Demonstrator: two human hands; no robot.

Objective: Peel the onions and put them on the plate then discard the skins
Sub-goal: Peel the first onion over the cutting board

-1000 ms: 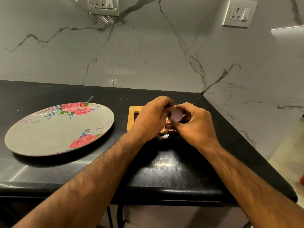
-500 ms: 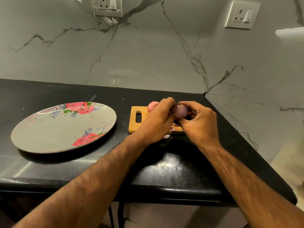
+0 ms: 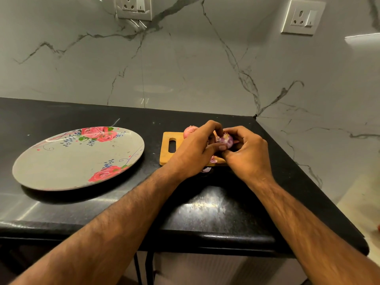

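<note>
Both hands hold one purple onion (image 3: 225, 140) just above a small wooden cutting board (image 3: 167, 155). My left hand (image 3: 193, 151) curls round its left side, thumb pressed on the front. My right hand (image 3: 246, 155) grips it from the right and below. A second onion (image 3: 190, 130), pink and with skin on, sits on the board's far edge behind my left hand. Loose skin pieces (image 3: 212, 160) lie on the board's near edge, and one scrap (image 3: 206, 169) lies on the counter. A grey plate (image 3: 61, 161) with red roses lies to the left with nothing on it.
The black counter (image 3: 205, 208) ends in a corner at the right, with a drop to the floor beyond. A marble wall with two sockets (image 3: 303, 16) stands behind. The counter's front edge runs below my forearms.
The onion has turned in my hands, and a paler skin patch now faces up. My left thumb has come onto its front. The second onion has come into sight.
</note>
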